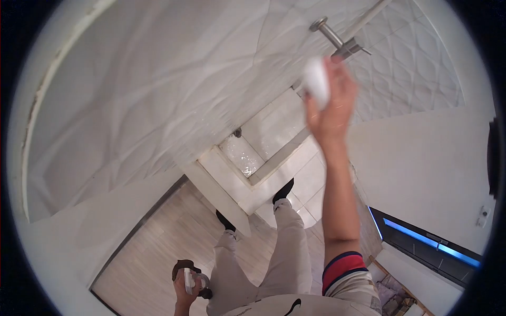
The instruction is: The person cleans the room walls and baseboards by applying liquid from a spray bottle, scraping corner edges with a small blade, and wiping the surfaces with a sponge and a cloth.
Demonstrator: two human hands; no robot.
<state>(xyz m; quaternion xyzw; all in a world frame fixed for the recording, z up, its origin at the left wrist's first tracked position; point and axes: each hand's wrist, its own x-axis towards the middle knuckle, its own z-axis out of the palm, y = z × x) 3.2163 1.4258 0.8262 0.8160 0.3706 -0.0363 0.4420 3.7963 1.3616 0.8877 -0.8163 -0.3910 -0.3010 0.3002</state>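
Observation:
My right hand point(337, 108) is raised in front of the tiled wall, its fingers closed round a smooth white object point(317, 81). Motion blur hides what kind of object it is. Just above the fingertips a metal tap point(345, 48) sticks out from the wall. Low at my left side, my left hand point(182, 290) is wrapped around a dark brown object with white and clear parts point(188, 279); its kind cannot be made out.
Below the wall lies a low tiled basin point(287, 158) with glistening water and a dark drain point(237, 132). A narrow white partition point(219, 197) stands between my feet. A dark unit with blue light strips point(421, 239) is at right, near a crate of items point(392, 297).

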